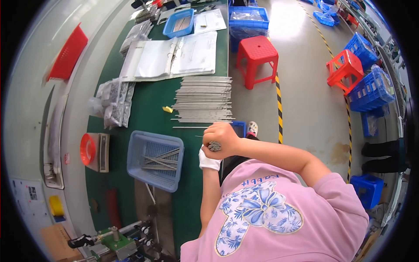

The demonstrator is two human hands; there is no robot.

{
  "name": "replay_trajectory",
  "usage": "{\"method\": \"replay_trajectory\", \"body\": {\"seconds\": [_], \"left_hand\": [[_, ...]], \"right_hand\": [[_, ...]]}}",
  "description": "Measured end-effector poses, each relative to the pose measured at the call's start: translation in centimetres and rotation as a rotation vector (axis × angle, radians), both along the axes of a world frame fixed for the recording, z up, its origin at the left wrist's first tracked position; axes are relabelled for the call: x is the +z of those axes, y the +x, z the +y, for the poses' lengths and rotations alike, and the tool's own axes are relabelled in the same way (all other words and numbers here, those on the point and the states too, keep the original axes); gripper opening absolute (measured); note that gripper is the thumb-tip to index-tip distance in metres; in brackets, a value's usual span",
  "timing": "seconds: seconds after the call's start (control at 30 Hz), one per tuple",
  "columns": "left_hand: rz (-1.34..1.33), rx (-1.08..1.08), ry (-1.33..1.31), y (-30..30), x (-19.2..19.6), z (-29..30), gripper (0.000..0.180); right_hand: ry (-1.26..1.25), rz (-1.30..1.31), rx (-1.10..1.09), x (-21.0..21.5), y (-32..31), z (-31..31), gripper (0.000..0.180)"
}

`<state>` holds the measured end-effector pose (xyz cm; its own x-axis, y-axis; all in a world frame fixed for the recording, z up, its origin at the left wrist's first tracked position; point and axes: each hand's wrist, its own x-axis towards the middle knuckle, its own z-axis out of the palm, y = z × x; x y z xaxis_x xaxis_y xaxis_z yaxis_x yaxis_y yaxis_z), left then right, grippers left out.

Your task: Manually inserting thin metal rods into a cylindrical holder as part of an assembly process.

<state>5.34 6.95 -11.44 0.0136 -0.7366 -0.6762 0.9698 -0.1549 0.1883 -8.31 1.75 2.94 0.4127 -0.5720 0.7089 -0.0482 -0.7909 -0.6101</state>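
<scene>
My right hand (221,136), bare, is closed around a bundle of thin metal rods (214,146), whose round ends face up toward me. Just below it is my left hand (209,160) in a white glove, close against the right one; its fingers are hidden behind the right hand. Beyond my hands a row of long thin metal rods (203,99) lies side by side across the green table, with a single rod (188,127) a little apart at the near side. More rods (161,160) lie loosely in a blue plastic basket (133,150) to the left.
An open binder (194,52) and a blue tray (165,29) of rods sit farther back on the green table (144,102). Plastic bags (117,102) and a scale with a red dish (88,148) stand left. A metal fixture (120,244) is near left; a red stool (257,50) stands right.
</scene>
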Motion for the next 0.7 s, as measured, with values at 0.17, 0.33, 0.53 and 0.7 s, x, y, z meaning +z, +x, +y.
{"method": "replay_trajectory", "body": {"seconds": [0.17, 0.33, 0.53, 0.7], "left_hand": [[-0.288, -0.037, 0.045, 1.1, 0.9, 2.5, 0.007], [-0.717, 0.059, -0.325, -0.8, 3.1, 3.2, 0.019], [-1.427, -0.029, -0.537, -2.1, 6.4, 1.2, 0.022], [-1.212, -0.009, -0.404, -1.9, 10.2, 1.3, 0.012]], "right_hand": [[-0.057, 0.224, 0.08, -2.5, 3.1, 0.2, 0.015], [-0.016, 0.264, 0.094, -2.2, 3.4, -0.4, 0.016], [-0.031, 0.372, 0.149, -0.6, 2.6, -0.8, 0.017], [0.227, 0.42, 0.404, 4.4, -0.1, -2.9, 0.044]]}}
